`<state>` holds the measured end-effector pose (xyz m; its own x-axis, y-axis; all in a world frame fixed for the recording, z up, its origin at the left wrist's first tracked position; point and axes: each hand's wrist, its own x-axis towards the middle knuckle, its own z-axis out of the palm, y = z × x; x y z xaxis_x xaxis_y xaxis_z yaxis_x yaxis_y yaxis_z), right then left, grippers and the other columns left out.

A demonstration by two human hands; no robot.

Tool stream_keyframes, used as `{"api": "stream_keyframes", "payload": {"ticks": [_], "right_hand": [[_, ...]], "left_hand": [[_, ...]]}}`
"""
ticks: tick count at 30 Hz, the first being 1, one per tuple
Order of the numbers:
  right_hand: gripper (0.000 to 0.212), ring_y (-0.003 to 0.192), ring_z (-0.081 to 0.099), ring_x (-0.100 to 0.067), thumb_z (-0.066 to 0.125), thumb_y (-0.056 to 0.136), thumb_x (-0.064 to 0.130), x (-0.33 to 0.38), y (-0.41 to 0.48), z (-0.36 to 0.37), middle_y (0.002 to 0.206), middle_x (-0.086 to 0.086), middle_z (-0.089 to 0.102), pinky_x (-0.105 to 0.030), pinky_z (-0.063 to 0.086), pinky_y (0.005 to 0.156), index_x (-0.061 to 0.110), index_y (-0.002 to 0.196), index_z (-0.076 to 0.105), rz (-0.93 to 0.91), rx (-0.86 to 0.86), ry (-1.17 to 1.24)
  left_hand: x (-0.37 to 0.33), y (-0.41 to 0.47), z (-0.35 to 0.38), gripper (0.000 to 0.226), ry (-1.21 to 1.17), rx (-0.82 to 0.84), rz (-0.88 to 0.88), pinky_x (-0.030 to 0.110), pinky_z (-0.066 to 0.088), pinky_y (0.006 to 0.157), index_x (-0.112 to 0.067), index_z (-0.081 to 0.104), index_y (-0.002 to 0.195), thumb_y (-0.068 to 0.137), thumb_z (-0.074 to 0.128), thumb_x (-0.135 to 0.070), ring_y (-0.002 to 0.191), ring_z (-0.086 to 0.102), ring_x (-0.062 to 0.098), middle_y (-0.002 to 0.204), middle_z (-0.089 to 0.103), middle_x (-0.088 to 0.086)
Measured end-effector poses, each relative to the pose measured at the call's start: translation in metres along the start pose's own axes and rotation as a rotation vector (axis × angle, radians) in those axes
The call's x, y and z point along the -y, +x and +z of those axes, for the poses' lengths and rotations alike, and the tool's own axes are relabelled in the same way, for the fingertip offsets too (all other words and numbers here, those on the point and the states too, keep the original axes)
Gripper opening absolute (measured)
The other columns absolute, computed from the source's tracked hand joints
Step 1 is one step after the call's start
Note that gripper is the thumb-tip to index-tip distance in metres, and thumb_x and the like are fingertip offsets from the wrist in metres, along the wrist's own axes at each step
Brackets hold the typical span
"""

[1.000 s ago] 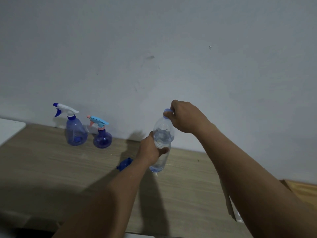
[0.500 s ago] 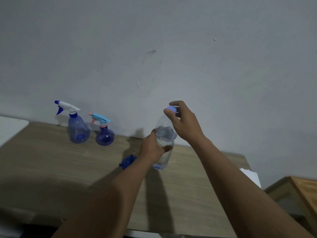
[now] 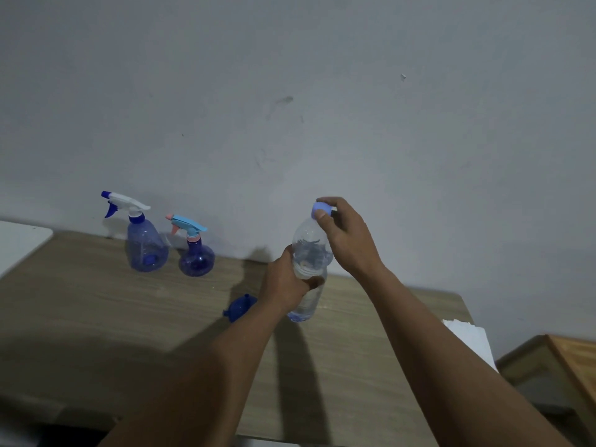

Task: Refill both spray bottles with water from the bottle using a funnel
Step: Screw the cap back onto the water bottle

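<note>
The left hand (image 3: 287, 282) wraps its fingers around the middle of the clear plastic water bottle (image 3: 311, 253), which stands upright on the wooden table (image 3: 96, 301). The right hand (image 3: 350, 240) pinches the bottle's pale blue screw cap (image 3: 320, 210) between thumb and fingertips.

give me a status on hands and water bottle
Left hand grips water bottle midway. Right hand pinches cap on its neck. Funnel lies beside left wrist; nothing blocking.
</note>
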<state>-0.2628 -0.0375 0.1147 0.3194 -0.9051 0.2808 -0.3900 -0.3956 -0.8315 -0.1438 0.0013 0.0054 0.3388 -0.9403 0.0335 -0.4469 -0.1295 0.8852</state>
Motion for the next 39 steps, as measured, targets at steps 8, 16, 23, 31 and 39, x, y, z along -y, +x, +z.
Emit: {"api": "stream_keyframes", "payload": {"ticks": [8, 16, 23, 31, 39], "right_hand": [[0.019, 0.100, 0.063, 0.002, 0.062, 0.098, 0.036, 0.002, 0.000, 0.004, 0.106, 0.016, 0.067, -0.010, 0.044, 0.080, 0.023, 0.112, 0.063, 0.006, -0.049, 0.011], [0.057, 0.130, 0.050, -0.007, 0.063, 0.096, 0.045, -0.022, -0.030, 0.019, 0.137, 0.019, 0.052, -0.028, 0.043, 0.102, 0.034, 0.147, 0.041, 0.096, 0.013, 0.046], [0.115, 0.112, 0.052, 0.018, 0.085, 0.080, 0.033, -0.061, -0.053, 0.051, 0.133, 0.026, 0.048, -0.009, 0.044, 0.094, 0.036, 0.159, 0.001, 0.117, -0.027, 0.073], [0.111, 0.145, 0.040, -0.017, 0.082, 0.083, 0.034, -0.095, -0.065, 0.085, 0.163, 0.004, 0.029, -0.049, 0.042, 0.113, 0.055, 0.153, -0.003, 0.066, -0.183, 0.084], [0.103, 0.125, 0.054, -0.007, 0.085, 0.079, 0.032, -0.103, -0.054, 0.096, 0.146, 0.010, 0.046, -0.029, 0.049, 0.101, 0.030, 0.155, 0.015, 0.092, -0.229, 0.040]], "left_hand": [[-0.002, -0.003, 0.000, 0.074, 0.011, -0.007, 0.013, 0.029, 0.051, 0.088, -0.031, 0.048, 0.131, 0.069, 0.085, -0.047, 0.100, 0.062, 0.012, 0.112, 0.065, -0.012], [0.014, -0.015, -0.004, 0.069, -0.022, 0.090, 0.035, 0.031, 0.056, 0.083, -0.037, 0.047, 0.128, 0.067, 0.078, -0.025, 0.098, 0.065, 0.007, 0.107, 0.067, -0.016], [0.054, -0.033, -0.015, 0.065, 0.131, -0.136, 0.081, 0.024, 0.043, 0.090, -0.025, 0.057, 0.135, 0.073, 0.063, -0.008, 0.115, 0.057, 0.018, 0.124, 0.062, -0.005], [0.137, -0.032, -0.034, 0.081, 0.421, -0.070, -0.114, 0.045, 0.043, 0.108, -0.025, 0.034, 0.148, 0.080, 0.074, -0.043, 0.131, 0.047, 0.024, 0.145, 0.046, 0.002], [0.158, -0.016, -0.028, 0.060, 0.488, -0.048, 0.000, 0.039, 0.049, 0.098, -0.023, 0.053, 0.133, 0.079, 0.074, -0.041, 0.113, 0.059, 0.022, 0.128, 0.061, -0.001]]}}
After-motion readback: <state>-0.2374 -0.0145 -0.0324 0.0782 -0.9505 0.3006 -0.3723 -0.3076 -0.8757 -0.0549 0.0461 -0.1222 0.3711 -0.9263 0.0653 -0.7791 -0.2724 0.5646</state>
